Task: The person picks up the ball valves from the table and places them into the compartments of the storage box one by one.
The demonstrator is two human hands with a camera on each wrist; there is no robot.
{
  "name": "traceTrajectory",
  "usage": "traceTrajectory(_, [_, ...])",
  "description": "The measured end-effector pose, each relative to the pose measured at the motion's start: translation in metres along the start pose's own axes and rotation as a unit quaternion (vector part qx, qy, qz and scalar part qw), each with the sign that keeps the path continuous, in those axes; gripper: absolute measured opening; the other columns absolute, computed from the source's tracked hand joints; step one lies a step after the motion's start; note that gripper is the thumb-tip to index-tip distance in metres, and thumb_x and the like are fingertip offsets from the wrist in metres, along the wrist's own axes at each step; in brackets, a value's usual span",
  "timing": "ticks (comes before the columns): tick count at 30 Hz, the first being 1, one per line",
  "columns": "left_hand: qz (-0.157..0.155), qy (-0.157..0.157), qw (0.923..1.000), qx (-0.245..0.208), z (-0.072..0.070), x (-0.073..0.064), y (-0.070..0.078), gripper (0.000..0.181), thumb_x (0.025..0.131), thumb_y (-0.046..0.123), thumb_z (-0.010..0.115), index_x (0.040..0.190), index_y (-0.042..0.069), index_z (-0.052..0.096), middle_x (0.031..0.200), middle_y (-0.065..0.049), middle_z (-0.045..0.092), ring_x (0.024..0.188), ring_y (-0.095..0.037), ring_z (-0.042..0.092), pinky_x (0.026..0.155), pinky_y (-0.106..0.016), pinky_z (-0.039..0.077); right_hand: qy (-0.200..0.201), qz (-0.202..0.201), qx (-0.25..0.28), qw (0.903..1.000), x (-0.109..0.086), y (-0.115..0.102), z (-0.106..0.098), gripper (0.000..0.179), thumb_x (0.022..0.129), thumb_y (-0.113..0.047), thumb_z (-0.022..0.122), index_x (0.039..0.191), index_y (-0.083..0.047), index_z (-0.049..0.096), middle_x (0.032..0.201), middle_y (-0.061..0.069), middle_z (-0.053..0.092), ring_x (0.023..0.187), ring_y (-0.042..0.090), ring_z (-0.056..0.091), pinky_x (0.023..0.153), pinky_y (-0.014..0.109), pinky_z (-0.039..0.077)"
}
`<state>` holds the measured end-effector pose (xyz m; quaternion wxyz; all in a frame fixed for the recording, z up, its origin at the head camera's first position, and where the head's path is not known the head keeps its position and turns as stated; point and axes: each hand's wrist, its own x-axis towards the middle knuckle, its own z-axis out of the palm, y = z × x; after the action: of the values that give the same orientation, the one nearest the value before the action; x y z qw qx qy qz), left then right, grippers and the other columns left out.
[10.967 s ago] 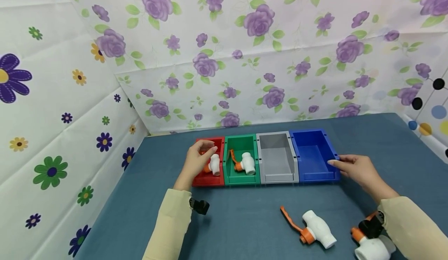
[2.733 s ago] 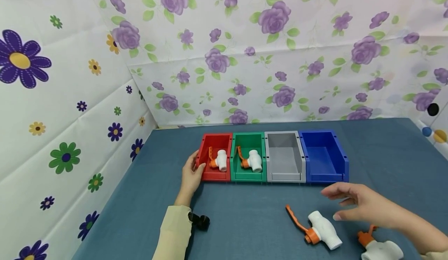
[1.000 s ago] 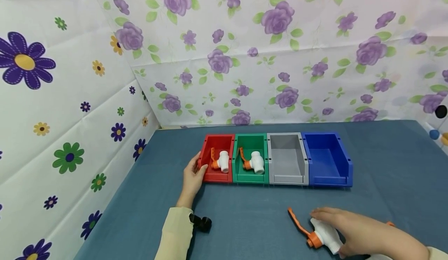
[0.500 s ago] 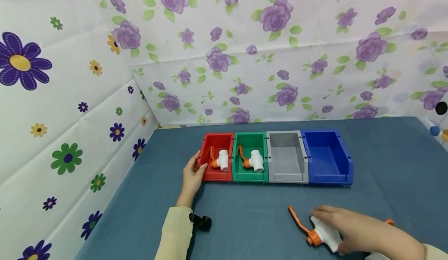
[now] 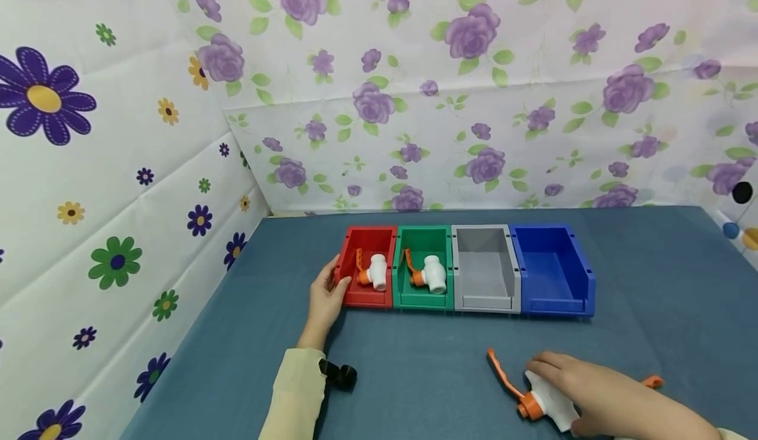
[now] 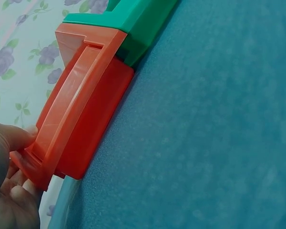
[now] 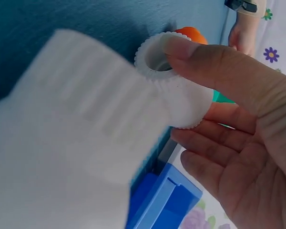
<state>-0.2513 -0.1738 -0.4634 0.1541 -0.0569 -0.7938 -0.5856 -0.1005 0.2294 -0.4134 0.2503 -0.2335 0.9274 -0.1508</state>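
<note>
My left hand (image 5: 326,297) pinches the left wall of the red bin (image 5: 368,300), thumb inside and fingers outside; the left wrist view shows the thumb on the red bin's edge (image 6: 78,100). At front right my right hand (image 5: 598,387) holds a white ball valve (image 5: 553,400) with an orange lever, lying on the table. In the right wrist view the thumb presses the ribbed end of that valve (image 7: 188,102), with the fingers along its other side. Beyond my right hand, another valve's orange lever (image 5: 653,381) shows; its body is mostly hidden.
Joined to the red bin stand a green bin (image 5: 423,302), a grey bin (image 5: 485,303) and a blue bin (image 5: 556,305). One valve (image 5: 374,272) lies in the red bin, another valve (image 5: 432,274) in the green. A large blurred white ribbed piece (image 7: 76,129) fills the right wrist view's foreground.
My left hand has moved from over the red bin's inside to its left wall. My right hand has left the blue bin's side, come forward and taken hold of the valve on the table.
</note>
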Motion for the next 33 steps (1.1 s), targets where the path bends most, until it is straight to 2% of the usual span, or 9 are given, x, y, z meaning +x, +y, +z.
traceTrajectory(10, [-0.007, 0.003, 0.9999, 0.011, 0.003, -0.001, -0.002, 0.051, 0.090, -0.004, 0.058, 0.139, 0.001, 0.046, 0.141, -0.022, 0.046, 0.128, -0.036, 0.047, 0.104, -0.049, 0.039, 0.001, -0.020, -0.013, 0.9997, -0.001, 0.014, 0.010, 0.078, 0.066, -0.023, 0.085, 0.135, -0.015, 0.050, 0.134, 0.005, 0.051, 0.120, 0.030, 0.052, 0.085, 0.042, 0.052])
traceTrajectory(14, [-0.004, 0.003, 0.9999, 0.010, 0.005, -0.003, -0.003, 0.051, 0.090, -0.004, 0.059, 0.139, 0.000, 0.046, 0.140, -0.023, 0.047, 0.127, -0.037, 0.048, 0.103, -0.049, 0.040, 0.012, -0.072, -0.031, 0.9968, -0.002, 0.023, 0.017, 0.077, 0.070, -0.034, 0.082, 0.136, -0.014, 0.049, 0.133, 0.009, 0.052, 0.118, 0.032, 0.053, 0.081, 0.042, 0.054])
traceTrajectory(17, [-0.006, 0.003, 0.9999, 0.008, 0.004, -0.002, -0.003, 0.051, 0.090, -0.003, 0.058, 0.139, 0.000, 0.045, 0.141, -0.022, 0.047, 0.127, -0.036, 0.047, 0.104, -0.048, 0.039, 0.029, -0.105, -0.050, 0.9928, -0.005, 0.022, 0.017, 0.081, 0.070, -0.048, 0.077, 0.137, -0.011, 0.048, 0.132, 0.010, 0.053, 0.116, 0.031, 0.054, 0.080, 0.041, 0.054])
traceTrajectory(21, [-0.010, 0.004, 0.9999, 0.006, 0.002, -0.001, 0.000, 0.051, 0.091, -0.003, 0.058, 0.140, 0.001, 0.045, 0.141, -0.021, 0.046, 0.128, -0.035, 0.046, 0.104, -0.048, 0.039, 0.044, -0.117, -0.063, 0.9902, -0.008, 0.016, 0.014, 0.086, 0.070, -0.060, 0.071, 0.136, -0.009, 0.049, 0.130, 0.008, 0.054, 0.115, 0.027, 0.054, 0.083, 0.038, 0.054])
traceTrajectory(27, [-0.009, 0.006, 0.9999, 0.005, 0.000, -0.001, 0.002, 0.051, 0.090, -0.003, 0.058, 0.140, 0.002, 0.045, 0.141, -0.021, 0.046, 0.128, -0.035, 0.047, 0.104, -0.048, 0.040, 0.077, -0.132, -0.083, 0.9848, -0.012, 0.010, 0.008, 0.081, 0.071, -0.046, 0.078, 0.137, -0.010, 0.047, 0.129, 0.005, 0.053, 0.114, 0.025, 0.054, 0.080, 0.035, 0.055])
traceTrajectory(33, [-0.023, 0.003, 0.9997, 0.007, 0.000, -0.002, 0.003, 0.052, 0.091, -0.001, 0.058, 0.141, 0.004, 0.044, 0.143, -0.019, 0.045, 0.130, -0.035, 0.045, 0.104, -0.047, 0.039, 0.098, -0.135, -0.098, 0.9812, -0.013, 0.007, 0.005, 0.079, 0.072, -0.036, 0.080, 0.138, -0.011, 0.046, 0.130, 0.003, 0.052, 0.113, 0.023, 0.054, 0.077, 0.033, 0.055])
